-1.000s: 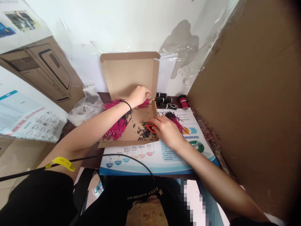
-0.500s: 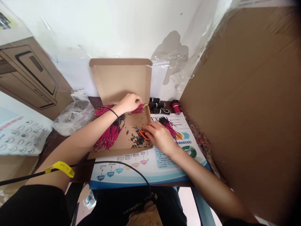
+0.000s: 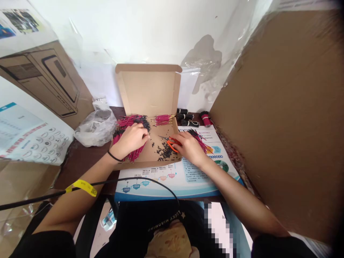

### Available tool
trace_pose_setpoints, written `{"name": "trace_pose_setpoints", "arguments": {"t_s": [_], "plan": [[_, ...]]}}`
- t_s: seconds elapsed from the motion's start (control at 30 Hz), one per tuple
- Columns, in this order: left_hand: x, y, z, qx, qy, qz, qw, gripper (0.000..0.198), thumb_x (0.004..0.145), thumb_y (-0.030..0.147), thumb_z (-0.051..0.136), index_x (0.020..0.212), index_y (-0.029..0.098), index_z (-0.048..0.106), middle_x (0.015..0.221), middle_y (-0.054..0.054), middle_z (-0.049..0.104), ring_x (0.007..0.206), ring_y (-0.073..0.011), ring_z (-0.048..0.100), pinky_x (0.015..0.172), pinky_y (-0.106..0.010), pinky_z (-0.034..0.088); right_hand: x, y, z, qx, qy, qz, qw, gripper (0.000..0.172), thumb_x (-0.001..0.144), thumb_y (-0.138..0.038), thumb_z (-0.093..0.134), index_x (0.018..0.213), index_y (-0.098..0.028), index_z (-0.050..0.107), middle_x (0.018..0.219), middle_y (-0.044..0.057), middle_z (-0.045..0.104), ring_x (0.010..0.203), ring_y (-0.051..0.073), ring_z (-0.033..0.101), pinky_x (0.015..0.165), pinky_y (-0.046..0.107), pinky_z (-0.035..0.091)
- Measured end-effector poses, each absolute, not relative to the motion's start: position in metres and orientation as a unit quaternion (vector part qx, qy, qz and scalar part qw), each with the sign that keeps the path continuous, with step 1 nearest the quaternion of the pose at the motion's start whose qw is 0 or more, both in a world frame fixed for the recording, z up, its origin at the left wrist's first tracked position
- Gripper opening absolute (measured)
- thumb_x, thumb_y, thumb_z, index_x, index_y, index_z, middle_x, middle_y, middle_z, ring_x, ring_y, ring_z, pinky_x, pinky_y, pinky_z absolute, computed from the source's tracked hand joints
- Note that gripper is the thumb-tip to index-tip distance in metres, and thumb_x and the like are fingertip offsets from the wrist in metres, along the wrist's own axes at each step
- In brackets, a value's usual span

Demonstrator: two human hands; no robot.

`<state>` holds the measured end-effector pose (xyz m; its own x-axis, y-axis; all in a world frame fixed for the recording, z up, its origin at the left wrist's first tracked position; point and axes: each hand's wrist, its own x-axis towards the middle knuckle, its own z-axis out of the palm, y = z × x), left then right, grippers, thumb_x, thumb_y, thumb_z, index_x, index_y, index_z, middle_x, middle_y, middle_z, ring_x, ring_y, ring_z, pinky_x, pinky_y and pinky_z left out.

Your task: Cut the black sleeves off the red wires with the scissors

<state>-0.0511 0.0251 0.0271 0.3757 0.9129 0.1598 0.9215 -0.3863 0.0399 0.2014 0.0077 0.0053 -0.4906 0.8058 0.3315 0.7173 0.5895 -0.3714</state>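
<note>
My left hand (image 3: 132,139) is over the left side of an open cardboard box (image 3: 148,89), its fingers curled down at a pile of red wires with black ends (image 3: 135,154). What its fingertips hold, if anything, is hidden. My right hand (image 3: 189,147) is closed on orange-handled scissors (image 3: 173,144) at the box's right wall, the pointed blades aimed left into the box. Below the blades lie many small black tube pieces (image 3: 165,152). Behind my left hand is another red and black wire pile (image 3: 131,121). To its right sits a bunch of red wires with gold-coloured ends (image 3: 163,119).
Black wire bundles (image 3: 190,123) and a tied red bundle (image 3: 205,119) lie behind the box's right side. Loose red and black wires (image 3: 200,139) rest on a printed sheet (image 3: 158,190). A plastic bag (image 3: 95,127) stands left; a large cardboard panel (image 3: 279,118) rises right.
My left hand has moved from the gold-ended wires at the back of the box toward the front left wire pile. My right hand still holds the scissors. The whole view has shifted slightly.
</note>
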Motion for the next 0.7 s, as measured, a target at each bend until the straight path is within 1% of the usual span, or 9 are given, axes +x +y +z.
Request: {"name": "trace_pose_setpoints", "arguments": {"t_s": [0.1,0.27,0.37,0.43,0.5,0.57,0.6,0.67,0.7], "plan": [[-0.046,0.020,0.021,-0.827,-0.555,-0.077,0.039,0.021,0.084,0.031,0.053,0.076,0.018,0.069,0.092,-0.012,0.063,0.097,-0.0317,0.054,0.080,-0.045,0.043,0.202,0.008,0.005,-0.438,-0.861,0.094,0.241,0.026,0.088,-0.021,0.052,0.110,-0.018,0.065,0.103,0.009,0.067,0.099,0.025,0.056,0.087,0.039,0.048],[-0.035,0.014,0.011,-0.825,-0.554,-0.064,0.085,0.022,0.083,0.021,0.047,0.080,0.014,0.068,0.096,-0.016,0.062,0.102,-0.0332,0.050,0.079,-0.047,0.040,0.202,0.009,0.005,-0.435,-0.866,0.087,0.230,0.026,0.089,-0.022,0.050,0.109,-0.020,0.065,0.101,0.008,0.068,0.096,0.024,0.056,0.086,0.039,0.047],[-0.028,0.009,0.008,-0.807,-0.581,-0.049,0.096,0.025,0.084,0.020,0.045,0.085,0.012,0.069,0.100,-0.019,0.061,0.102,-0.0349,0.050,0.078,-0.049,0.038,0.201,0.009,0.007,-0.440,-0.868,0.078,0.218,0.027,0.089,-0.022,0.048,0.111,-0.019,0.065,0.102,0.008,0.069,0.096,0.024,0.057,0.088,0.040,0.046],[-0.026,0.007,0.009,-0.792,-0.601,-0.042,0.101,0.026,0.085,0.020,0.043,0.088,0.011,0.068,0.102,-0.020,0.060,0.102,-0.0357,0.050,0.078,-0.050,0.038,0.200,0.008,0.007,-0.451,-0.866,0.071,0.205,0.032,0.089,-0.021,0.047,0.117,-0.016,0.062,0.106,0.011,0.068,0.097,0.025,0.057,0.089,0.041,0.046],[-0.025,0.005,0.012,-0.783,-0.612,-0.057,0.093,0.025,0.085,0.019,0.042,0.089,0.010,0.065,0.102,-0.020,0.059,0.102,-0.0359,0.050,0.079,-0.050,0.038,0.200,0.008,0.007,-0.464,-0.862,0.066,0.196,0.040,0.089,-0.018,0.046,0.128,-0.013,0.054,0.111,0.013,0.067,0.098,0.027,0.057,0.089,0.042,0.046],[-0.026,0.006,0.015,-0.780,-0.613,-0.112,0.063,0.022,0.086,0.018,0.041,0.086,0.011,0.061,0.100,-0.019,0.057,0.102,-0.0344,0.050,0.080,-0.049,0.040,0.199,0.007,0.006,-0.469,-0.859,0.060,0.195,0.046,0.089,-0.017,0.045,0.134,-0.012,0.048,0.112,0.014,0.067,0.098,0.027,0.056,0.087,0.043,0.047],[-0.026,0.007,0.015,-0.781,-0.604,-0.158,0.038,0.019,0.086,0.017,0.040,0.083,0.012,0.058,0.099,-0.018,0.056,0.101,-0.0324,0.051,0.082,-0.047,0.041,0.199,0.007,0.005,-0.470,-0.859,0.056,0.196,0.046,0.089,-0.016,0.044,0.134,-0.012,0.047,0.111,0.014,0.067,0.097,0.027,0.056,0.086,0.043,0.047],[-0.027,0.010,0.014,-0.771,-0.569,-0.283,-0.043,0.014,0.087,0.016,0.038,0.079,0.016,0.049,0.095,-0.014,0.054,0.096,-0.0254,0.053,0.081,-0.041,0.044,0.199,0.007,0.004,-0.471,-0.859,0.048,0.194,0.042,0.089,-0.015,0.042,0.130,-0.012,0.051,0.109,0.015,0.067,0.096,0.027,0.056,0.085,0.043,0.047],[-0.026,0.011,0.013,-0.754,-0.546,-0.350,-0.103,0.013,0.089,0.017,0.037,0.079,0.018,0.044,0.092,-0.011,0.053,0.089,-0.0210,0.055,0.078,-0.037,0.046,0.198,0.006,0.004,-0.472,-0.860,0.044,0.192,0.040,0.089,-0.014,0.042,0.127,-0.012,0.053,0.108,0.015,0.067,0.096,0.027,0.056,0.085,0.043,0.047]]}}
